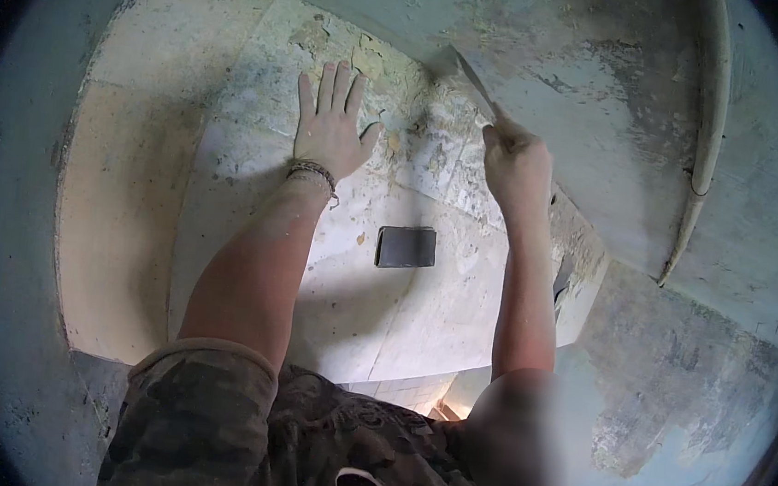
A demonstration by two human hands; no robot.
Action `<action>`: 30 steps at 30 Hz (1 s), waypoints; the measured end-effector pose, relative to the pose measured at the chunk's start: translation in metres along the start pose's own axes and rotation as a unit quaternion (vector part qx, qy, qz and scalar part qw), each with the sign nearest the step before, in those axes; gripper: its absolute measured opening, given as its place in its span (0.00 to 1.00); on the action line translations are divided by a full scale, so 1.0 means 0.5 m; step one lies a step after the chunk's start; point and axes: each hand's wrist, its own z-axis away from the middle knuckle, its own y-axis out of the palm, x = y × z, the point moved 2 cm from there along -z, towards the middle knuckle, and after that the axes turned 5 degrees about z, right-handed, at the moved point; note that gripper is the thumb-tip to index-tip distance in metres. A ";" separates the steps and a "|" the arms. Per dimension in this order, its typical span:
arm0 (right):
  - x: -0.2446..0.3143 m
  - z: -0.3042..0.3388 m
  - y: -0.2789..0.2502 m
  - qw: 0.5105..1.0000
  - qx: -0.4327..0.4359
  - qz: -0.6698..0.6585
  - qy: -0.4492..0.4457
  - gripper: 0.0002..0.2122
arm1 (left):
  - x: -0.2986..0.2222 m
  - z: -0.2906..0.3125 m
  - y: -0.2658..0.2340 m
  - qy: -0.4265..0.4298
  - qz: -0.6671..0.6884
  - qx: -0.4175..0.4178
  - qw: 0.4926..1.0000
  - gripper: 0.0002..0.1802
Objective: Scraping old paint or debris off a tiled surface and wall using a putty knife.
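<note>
While the left hand (330, 127) lies flat, fingers spread, on the peeling wall (232, 137), the right hand (518, 166) is fisted round one scraper (470, 84) at the ceiling corner, one dark rectangular plate (406, 246) below.

I have one view only, from the head camera, the left of the pair worn on the person's head. It looks steeply down along the body: the camouflage sleeve (198, 421) and chest fill the lower edge, and both forearms run up from there into the middle of the picture. The lens sits close, with the hands at arm's reach, the left hand (330, 127) and the right hand (516, 166) in the upper half. The fisheye bends the pale ledge (132, 220) and the wall (605, 95) toward the rim, and dark corners ring the picture. With no second view, nothing is shared.
</note>
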 end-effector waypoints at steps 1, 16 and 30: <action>0.004 -0.001 0.009 1.000 -0.002 0.002 0.002 0.15 | -0.009 0.003 0.000 0.004 0.007 0.002 1.000 0.43; -0.028 0.013 0.058 0.995 -0.054 -0.026 -0.083 0.16 | -0.010 0.005 -0.004 0.000 -0.003 0.014 1.000 0.43; 0.001 -0.031 0.123 0.986 -0.035 0.099 -0.128 0.12 | -0.005 0.002 0.010 -0.004 -0.018 0.013 1.000 0.43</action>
